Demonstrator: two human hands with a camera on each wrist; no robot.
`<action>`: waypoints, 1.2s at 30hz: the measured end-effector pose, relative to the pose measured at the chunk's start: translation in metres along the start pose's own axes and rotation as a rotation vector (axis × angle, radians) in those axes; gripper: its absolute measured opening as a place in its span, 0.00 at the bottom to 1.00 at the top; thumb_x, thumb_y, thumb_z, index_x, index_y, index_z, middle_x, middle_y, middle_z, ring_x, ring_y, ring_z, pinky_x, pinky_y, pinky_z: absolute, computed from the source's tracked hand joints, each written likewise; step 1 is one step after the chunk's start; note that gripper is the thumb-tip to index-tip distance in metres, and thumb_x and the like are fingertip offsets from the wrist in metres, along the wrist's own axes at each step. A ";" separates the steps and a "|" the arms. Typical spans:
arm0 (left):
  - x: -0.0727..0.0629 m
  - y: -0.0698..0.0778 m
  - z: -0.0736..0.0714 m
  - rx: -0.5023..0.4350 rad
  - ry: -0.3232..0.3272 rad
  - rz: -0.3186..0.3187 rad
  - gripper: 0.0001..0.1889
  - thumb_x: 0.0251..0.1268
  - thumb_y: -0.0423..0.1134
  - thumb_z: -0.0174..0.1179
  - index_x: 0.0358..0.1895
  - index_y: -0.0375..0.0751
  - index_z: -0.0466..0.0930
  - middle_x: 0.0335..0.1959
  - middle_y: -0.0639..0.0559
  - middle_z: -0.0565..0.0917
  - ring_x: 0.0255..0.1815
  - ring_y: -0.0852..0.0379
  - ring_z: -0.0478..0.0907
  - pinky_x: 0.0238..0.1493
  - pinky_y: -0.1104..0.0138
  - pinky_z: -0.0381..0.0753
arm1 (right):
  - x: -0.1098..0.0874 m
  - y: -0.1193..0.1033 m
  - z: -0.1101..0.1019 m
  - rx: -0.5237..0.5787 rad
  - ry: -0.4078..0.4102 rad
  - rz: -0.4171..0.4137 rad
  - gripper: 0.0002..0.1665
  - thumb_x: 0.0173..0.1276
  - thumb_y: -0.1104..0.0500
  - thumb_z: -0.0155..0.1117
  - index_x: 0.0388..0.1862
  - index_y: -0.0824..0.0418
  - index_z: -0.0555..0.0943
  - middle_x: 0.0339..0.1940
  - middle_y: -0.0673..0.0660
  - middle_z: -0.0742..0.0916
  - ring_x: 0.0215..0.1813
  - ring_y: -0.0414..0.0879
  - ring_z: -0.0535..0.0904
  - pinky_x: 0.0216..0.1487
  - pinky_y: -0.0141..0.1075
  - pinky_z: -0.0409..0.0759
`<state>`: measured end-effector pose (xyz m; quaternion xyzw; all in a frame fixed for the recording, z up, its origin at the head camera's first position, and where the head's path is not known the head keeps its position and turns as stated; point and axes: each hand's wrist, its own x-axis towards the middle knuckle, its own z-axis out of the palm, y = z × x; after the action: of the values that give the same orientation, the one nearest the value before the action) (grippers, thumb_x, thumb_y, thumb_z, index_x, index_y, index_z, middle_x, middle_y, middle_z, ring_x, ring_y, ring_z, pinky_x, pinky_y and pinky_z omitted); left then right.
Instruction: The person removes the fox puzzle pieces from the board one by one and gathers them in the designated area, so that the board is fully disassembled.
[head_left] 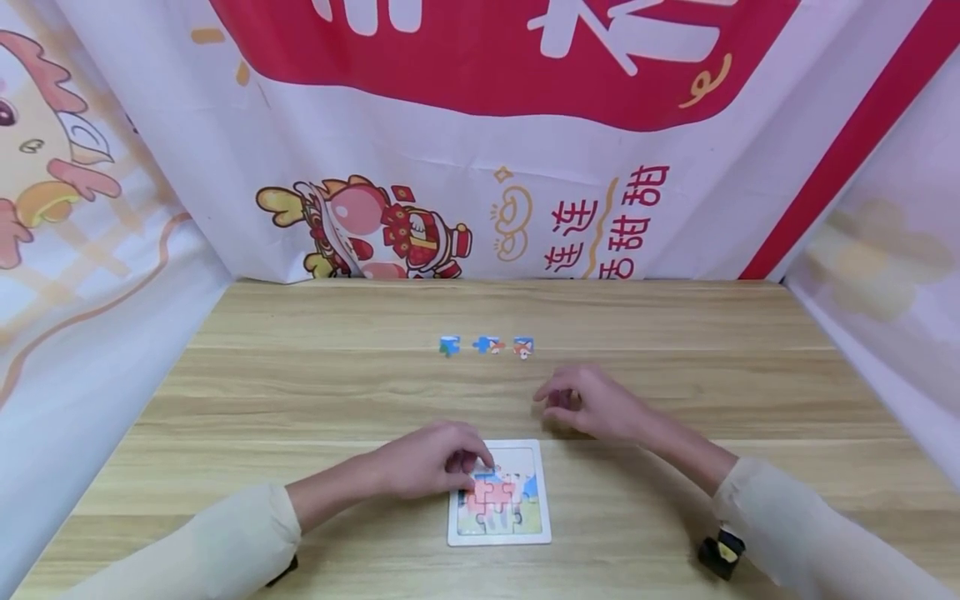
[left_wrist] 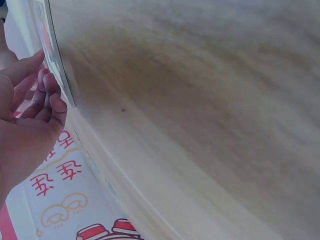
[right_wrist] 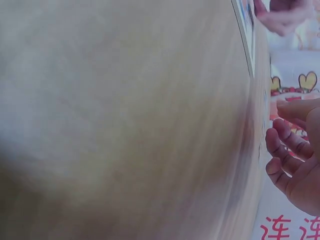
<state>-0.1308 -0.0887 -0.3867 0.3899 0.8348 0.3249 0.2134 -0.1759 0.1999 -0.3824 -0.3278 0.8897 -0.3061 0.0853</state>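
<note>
A square jigsaw puzzle in a white frame (head_left: pixel 498 538) lies on the table, its lower part filled with joined pink, blue and yellowish pieces and its upper part pale. My left hand (head_left: pixel 435 460) reaches over the left side of the puzzle, thumb and index fingertip apart, right at the pieces. In the left wrist view, that hand (left_wrist: pixel 30 105) is close beside the frame's edge. Behind the frame to the right, my right hand (head_left: pixel 592 402) hovers with loosely bent fingers and nothing between them. The right wrist view shows this hand (right_wrist: pixel 300 150) with thumb and fingers apart.
Three loose puzzle pieces lie in a row farther back: a blue and green one (head_left: pixel 449 345), a blue and orange one (head_left: pixel 489 344) and another with orange and white (head_left: pixel 523 347). Printed cloth (head_left: pixel 450 150) hangs behind the wooden table (head_left: pixel 315 375) and along both sides.
</note>
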 end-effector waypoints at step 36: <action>-0.009 -0.006 0.000 0.079 0.088 -0.010 0.09 0.56 0.35 0.78 0.38 0.37 0.91 0.31 0.61 0.78 0.31 0.67 0.73 0.34 0.73 0.78 | -0.037 -0.038 0.053 -0.324 -0.134 -0.510 0.19 0.72 0.52 0.70 0.60 0.46 0.87 0.57 0.49 0.82 0.51 0.40 0.75 0.53 0.28 0.76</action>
<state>-0.1282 -0.0991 -0.3903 0.3792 0.8575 0.3074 0.1627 -0.1086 0.1750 -0.4043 -0.5691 0.8085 -0.1494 0.0107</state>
